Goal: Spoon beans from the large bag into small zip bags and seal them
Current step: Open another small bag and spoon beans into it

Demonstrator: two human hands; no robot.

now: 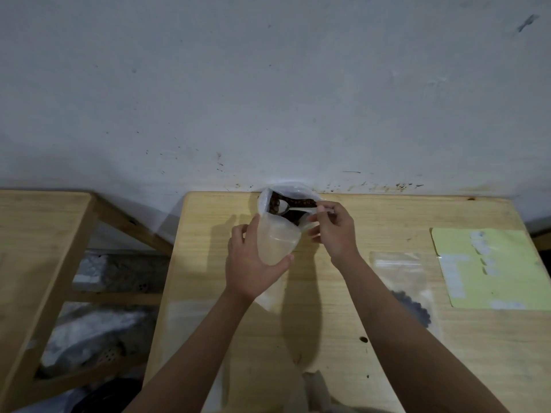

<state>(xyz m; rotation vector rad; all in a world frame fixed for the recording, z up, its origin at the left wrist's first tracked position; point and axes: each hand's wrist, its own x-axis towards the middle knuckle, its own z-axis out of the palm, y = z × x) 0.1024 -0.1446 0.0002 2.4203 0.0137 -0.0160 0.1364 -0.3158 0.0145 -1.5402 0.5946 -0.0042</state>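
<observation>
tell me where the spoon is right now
In the head view the spoon is at the far middle of the table, its bowl down in the open large bag of beans by the wall, its handle pinched by the right hand.

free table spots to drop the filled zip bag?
Bare wood on the table between the right forearm and the filled zip bag, and left of the left hand. Crowded: back edge by the large bag, right side by the yellow sheet.
</observation>
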